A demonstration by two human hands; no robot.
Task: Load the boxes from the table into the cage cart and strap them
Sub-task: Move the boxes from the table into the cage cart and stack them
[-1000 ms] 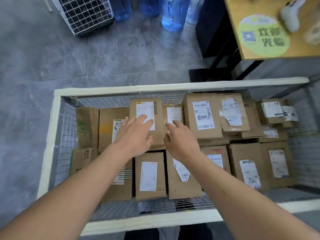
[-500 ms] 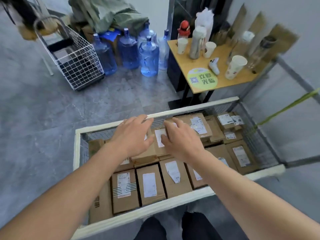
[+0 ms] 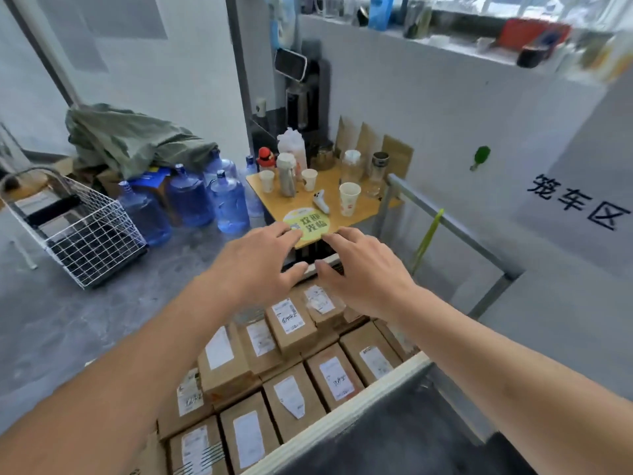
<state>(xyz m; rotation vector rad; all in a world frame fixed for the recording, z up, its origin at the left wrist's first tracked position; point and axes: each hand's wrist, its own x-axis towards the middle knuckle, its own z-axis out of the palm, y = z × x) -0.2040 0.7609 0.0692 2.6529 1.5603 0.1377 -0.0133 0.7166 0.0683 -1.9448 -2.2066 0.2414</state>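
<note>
Above the white-railed wire cage cart (image 3: 346,411), both hands hover spread and holding nothing, left hand (image 3: 260,265) beside right hand (image 3: 363,272). Below them, brown cardboard boxes (image 3: 294,399) with white labels lie flat in rows, long axes pointing toward the small wooden surface (image 3: 329,186).

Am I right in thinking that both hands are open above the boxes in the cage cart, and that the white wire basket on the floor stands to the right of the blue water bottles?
Not quite. In the head view the white wire basket stands to the left of the blue water bottles, not the right. The rest holds: the left hand and right hand are open above the boxes in the cage cart.
</note>
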